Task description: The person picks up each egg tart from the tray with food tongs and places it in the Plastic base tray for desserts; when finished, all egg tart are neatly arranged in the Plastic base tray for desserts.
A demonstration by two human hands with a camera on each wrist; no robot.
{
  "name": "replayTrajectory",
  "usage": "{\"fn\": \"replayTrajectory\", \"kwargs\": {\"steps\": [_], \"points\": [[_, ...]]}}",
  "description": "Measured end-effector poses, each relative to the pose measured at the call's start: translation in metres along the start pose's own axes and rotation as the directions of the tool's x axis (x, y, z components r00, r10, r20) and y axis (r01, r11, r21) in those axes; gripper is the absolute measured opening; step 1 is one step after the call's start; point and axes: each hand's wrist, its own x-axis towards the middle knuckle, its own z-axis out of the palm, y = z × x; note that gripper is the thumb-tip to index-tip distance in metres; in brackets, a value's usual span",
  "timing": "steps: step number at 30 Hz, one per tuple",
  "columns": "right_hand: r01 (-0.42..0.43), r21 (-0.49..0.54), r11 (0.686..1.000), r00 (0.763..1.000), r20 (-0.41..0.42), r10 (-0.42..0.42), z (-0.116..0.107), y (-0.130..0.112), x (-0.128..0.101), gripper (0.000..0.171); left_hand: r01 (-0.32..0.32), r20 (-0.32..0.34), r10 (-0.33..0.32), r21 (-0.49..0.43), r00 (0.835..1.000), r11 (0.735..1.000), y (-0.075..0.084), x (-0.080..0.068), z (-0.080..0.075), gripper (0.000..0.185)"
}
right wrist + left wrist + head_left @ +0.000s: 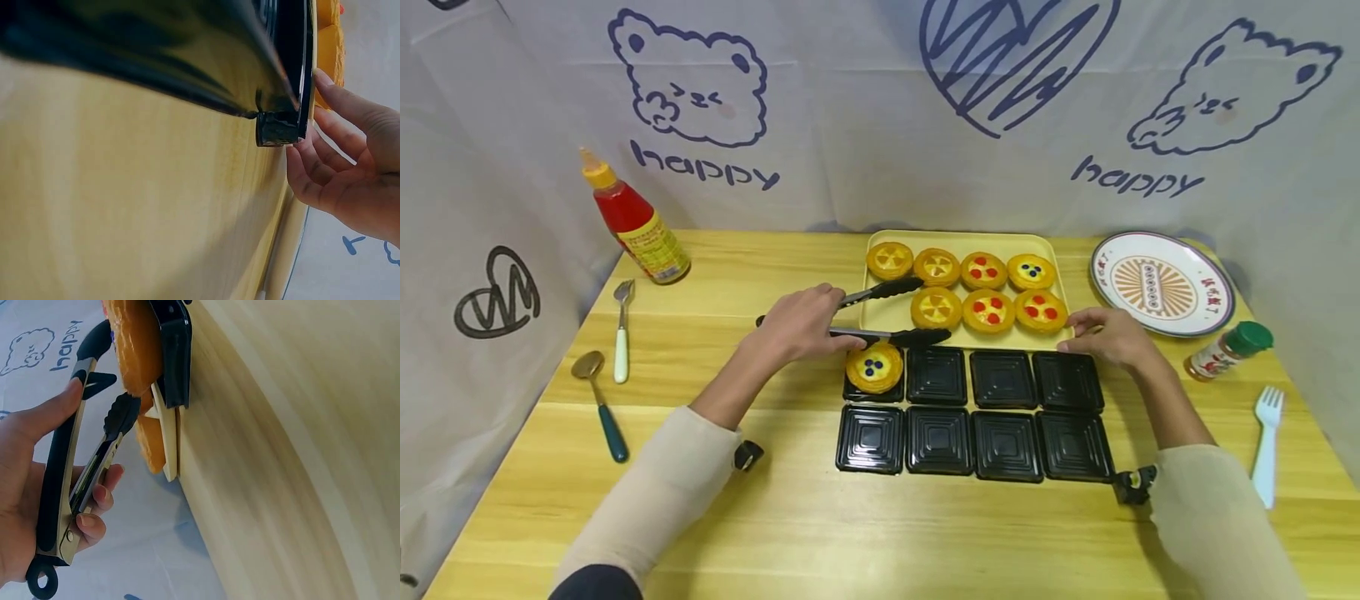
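My left hand grips black-tipped metal tongs, their two arms spread apart with nothing between the tips. The tongs reach over the left part of a pale yellow tray. On it lie several tarts: some with orange wedges, some with red pieces, and one with blueberries. Just below the lower tongs tip, another blueberry tart sits in the far-left square of the black plastic trays. At the yellow tray's near right corner, my right hand holds its edge between thumb and fingers.
On the left are a red sauce bottle, a fork and a spoon. A round plate, a green-capped shaker and a pale plastic fork lie on the right. A cloth hangs behind the wooden table.
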Motion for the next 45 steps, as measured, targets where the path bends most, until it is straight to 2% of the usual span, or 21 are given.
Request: {"fn": "replayTrajectory", "kwargs": {"steps": [4,8,13,18,22,26,32,39,42,45], "points": [[-0.006,0.001,1.0,1.0,0.007,0.006,-0.001,-0.001,0.001,0.056,-0.001,-0.021,0.002,0.006,1.0,1.0,0.002,0.004,0.003,0.062],[-0.006,0.009,1.0,1.0,0.012,0.006,-0.002,-0.001,0.001,0.057,0.003,-0.049,-0.003,0.006,0.999,1.0,0.002,-0.001,0.002,0.059],[-0.017,0.001,1.0,1.0,0.008,0.017,-0.001,0.0,0.001,0.053,-0.014,-0.072,0.014,0.006,0.997,1.0,0.002,-0.017,-0.005,0.067],[-0.019,-0.013,1.0,1.0,0.0,0.019,-0.002,0.002,0.001,0.053,-0.078,-0.08,0.081,0.042,0.993,0.996,0.006,-0.035,-0.006,0.067],[-0.005,-0.007,1.0,1.0,-0.001,0.005,-0.002,0.002,0.001,0.056,-0.128,-0.072,0.133,0.07,0.988,0.989,0.01,-0.049,-0.004,0.068],[0.005,0.001,1.0,1.0,0.0,-0.005,-0.002,0.002,0.002,0.057,-0.153,-0.038,0.156,0.066,0.987,0.986,0.013,-0.057,-0.001,0.071],[0.003,0.004,1.0,1.0,-0.002,-0.003,-0.001,0.002,0.002,0.057,-0.15,-0.005,0.15,0.063,0.989,0.987,0.014,-0.06,0.003,0.075],[-0.001,0.005,1.0,1.0,-0.009,0.001,0.001,0.002,0.001,0.054,-0.167,-0.013,0.168,0.055,0.986,0.984,0.017,-0.06,-0.004,0.08],[-0.001,0.003,1.0,1.0,-0.01,0.001,0.0,0.002,0.001,0.055,-0.162,-0.036,0.163,0.046,0.986,0.986,0.019,-0.054,-0.008,0.08],[-0.003,0.007,1.0,1.0,-0.01,0.003,0.001,0.001,0.001,0.055,-0.147,-0.045,0.149,0.045,0.988,0.988,0.023,-0.042,-0.01,0.078]]}}
